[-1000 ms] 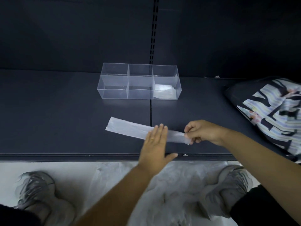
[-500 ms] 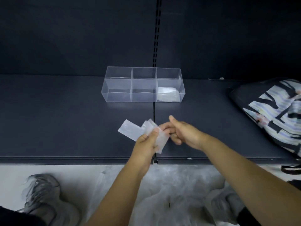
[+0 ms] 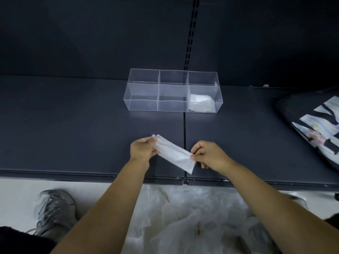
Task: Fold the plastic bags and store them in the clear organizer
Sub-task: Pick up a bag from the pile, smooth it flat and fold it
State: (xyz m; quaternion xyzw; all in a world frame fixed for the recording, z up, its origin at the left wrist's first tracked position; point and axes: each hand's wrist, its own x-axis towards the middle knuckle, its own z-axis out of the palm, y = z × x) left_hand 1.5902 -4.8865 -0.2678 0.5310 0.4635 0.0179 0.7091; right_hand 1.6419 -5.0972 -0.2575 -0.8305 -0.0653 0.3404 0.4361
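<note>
The left hand [image 3: 143, 151] covers one end of the translucent folded plastic strip [image 3: 174, 155]. The black fabric bag with a pale striped print [image 3: 315, 129] runs off the right edge. The grey laced sneaker [image 3: 55, 211] is blurred. The heap of clear plastic bags [image 3: 183, 217] — crossed by both forearms — is cut by the bottom edge. Inside the clear plastic organizer [image 3: 143, 85], the white folded plastic [image 3: 200, 103] is too faint to count its layers.

shop: dark slotted shelving [image 3: 190, 33]
</note>
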